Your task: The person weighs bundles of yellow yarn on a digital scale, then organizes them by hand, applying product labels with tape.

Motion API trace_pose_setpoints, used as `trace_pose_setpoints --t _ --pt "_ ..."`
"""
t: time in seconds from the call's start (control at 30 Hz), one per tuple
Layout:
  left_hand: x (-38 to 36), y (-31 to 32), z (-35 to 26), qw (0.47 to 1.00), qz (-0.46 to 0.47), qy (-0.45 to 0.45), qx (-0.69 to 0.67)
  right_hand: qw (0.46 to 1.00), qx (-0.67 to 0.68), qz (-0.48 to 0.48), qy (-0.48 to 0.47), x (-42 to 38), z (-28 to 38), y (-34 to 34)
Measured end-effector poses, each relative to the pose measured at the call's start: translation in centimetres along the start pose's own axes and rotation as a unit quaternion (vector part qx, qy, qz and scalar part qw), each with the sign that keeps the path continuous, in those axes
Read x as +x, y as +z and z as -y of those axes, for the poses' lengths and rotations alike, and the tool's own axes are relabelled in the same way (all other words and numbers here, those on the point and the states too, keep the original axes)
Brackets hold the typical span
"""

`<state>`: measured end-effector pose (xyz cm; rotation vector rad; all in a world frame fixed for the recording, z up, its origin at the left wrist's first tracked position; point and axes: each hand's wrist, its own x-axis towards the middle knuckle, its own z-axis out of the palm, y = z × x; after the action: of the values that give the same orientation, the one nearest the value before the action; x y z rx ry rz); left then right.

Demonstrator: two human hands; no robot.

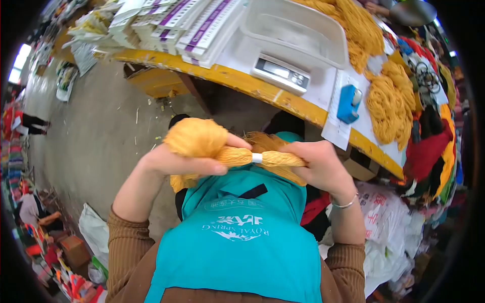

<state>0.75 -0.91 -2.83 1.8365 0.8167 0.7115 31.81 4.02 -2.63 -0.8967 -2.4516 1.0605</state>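
A hank of golden-yellow yarn is stretched between my two hands above my lap, with a white band around its narrow middle. My left hand is closed on the left part, thumb along the strands, and a thick rounded bundle of the yarn bulges over the fingers. At the other side of the band, my right hand pinches the hank between thumb and fingers. More loose strands hang behind and below, over the teal apron. The fingertips of my right hand are partly hidden.
Ahead stands a yellow-edged table bearing a digital scale, a clear plastic tub, a blue tape dispenser, stacked printed boxes and yellow hanks. White plastic sacks lie at the right. Other people are at the far left.
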Motion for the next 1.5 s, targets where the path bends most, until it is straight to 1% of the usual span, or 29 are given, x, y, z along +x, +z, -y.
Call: trace_pose_setpoints --t 0.07,0.13,0.17,0.3,0.47,0.53,0.57,0.6,0.63,0.67,0.7,0.73,0.8,0.83,0.87,0.9,0.97,1.0,1.1,1.17,1.2,1.23,1.27,1.3,1.33,1.37,1.43,1.47,1.5 --pt "-0.3 -1.0 -0.8 0.998 0.035 -0.042 -0.019 0.997 0.004 -0.042 0.068 -3.3 0.0 -2.3" --pt "-1.5 -1.5 0.2 0.988 0.017 -0.11 -0.103 0.988 -0.032 -0.053 0.142 -7.4 0.5 -5.8" --pt "-2.0 -2.1 0.6 0.984 0.014 -0.134 -0.117 0.981 -0.059 -0.117 0.146 -9.9 0.3 -6.6" --pt "-3.2 -3.9 1.0 0.955 -0.063 -0.209 -0.2 0.918 -0.008 -0.238 0.316 -19.6 -0.6 -10.2" --pt "-3.8 -4.7 3.3 0.971 -0.061 -0.182 -0.142 0.863 -0.007 -0.323 0.387 -31.6 -6.8 -9.9" --pt "-3.5 -4.1 3.2 0.977 -0.049 -0.193 -0.083 0.819 0.035 -0.293 0.491 -35.7 -10.4 -8.2" --pt "-3.4 -3.7 3.6 0.979 -0.048 -0.178 -0.087 0.832 -0.103 -0.186 0.512 -35.6 -10.6 -7.0" --pt "-3.1 -3.2 3.1 0.975 -0.072 -0.172 -0.121 0.818 -0.239 -0.075 0.518 -35.0 -10.7 -5.8" --pt "-2.9 -2.8 2.4 0.969 -0.097 -0.168 -0.153 0.819 -0.307 -0.113 0.471 -36.1 -11.5 -3.9" --pt "-3.2 -2.4 1.5 0.936 -0.125 -0.205 -0.259 0.823 -0.246 -0.138 0.493 -34.1 -10.9 -3.4" --pt "-3.3 -1.8 1.4 0.921 -0.138 -0.169 -0.323 0.845 -0.255 -0.196 0.427 -34.2 -13.2 -2.1" --pt "-3.2 -1.2 1.6 0.902 -0.149 -0.131 -0.384 0.86 -0.185 -0.236 0.412 -30.8 -12.8 -1.9" --pt "-2.4 0.2 0.8 0.892 -0.175 -0.119 -0.399 0.884 -0.026 -0.267 0.382 -20.4 -8.3 -1.2" --pt "-1.9 0.8 0.1 0.891 -0.176 -0.101 -0.406 0.903 0.033 -0.242 0.353 -16.3 -7.1 -0.4" --pt "-1.5 1.2 -0.6 0.889 -0.177 -0.084 -0.414 0.927 0.081 -0.229 0.287 -13.4 -8.1 1.6" --pt "-1.2 1.2 -1.1 0.901 -0.157 -0.073 -0.398 0.951 0.136 -0.204 0.188 -8.9 -5.9 2.3" --pt "-0.8 1.3 -2.2 0.943 -0.141 -0.042 -0.298 0.962 0.236 -0.116 0.081 -1.5 -1.5 4.1" --pt "-1.1 1.0 -1.6 0.972 -0.12 -0.01 -0.2 0.957 0.283 -0.059 0.034 1.4 0.2 5.1" --pt "-1.9 0.3 -2.3 0.993 -0.116 0.017 0.014 0.897 0.429 0.064 -0.091 7.8 4.2 8.8" --pt "-3.6 0.2 -2.8 0.981 -0.167 -0.044 0.09 0.855 0.506 0.065 -0.091 10.0 4.9 11.4" --pt "-4.7 -0.3 -2.1 0.981 -0.159 -0.052 0.099 0.835 0.53 0.145 -0.026 10.6 5.3 11.0" --pt "-5.4 -0.4 -1.9 0.98 -0.166 -0.055 0.099 0.835 0.528 0.152 -0.027 11.0 5.4 11.2" --pt "-6.1 -0.4 -1.6 0.981 -0.167 -0.087 -0.054 0.833 0.524 0.18 0.004 11.3 5.4 11.5" --pt "-6.8 -0.1 -1.3 0.957 -0.166 -0.117 -0.209 0.828 0.519 0.21 0.036 11.4 5.4 11.9" --pt "-7.0 -0.2 -0.4 0.952 -0.169 -0.095 -0.236 0.834 0.52 0.176 0.059 11.5 5.1 12.4" --pt "-7.1 0.1 -0.7 0.913 -0.202 -0.095 -0.343 0.752 0.646 0.123 0.038 11.6 4.0 14.3" --pt "-8.7 1.0 2.3 0.785 -0.239 -0.113 -0.561 0.622 0.775 0.081 0.076 12.1 4.0 14.4" --pt "-8.7 1.4 2.9 0.758 -0.251 -0.087 -0.596 0.584 0.799 0.089 0.114 12.3 3.9 14.0" --pt "-8.5 1.6 2.8 0.748 -0.265 -0.092 -0.602 0.607 0.779 0.078 0.134 12.1 4.4 13.5"
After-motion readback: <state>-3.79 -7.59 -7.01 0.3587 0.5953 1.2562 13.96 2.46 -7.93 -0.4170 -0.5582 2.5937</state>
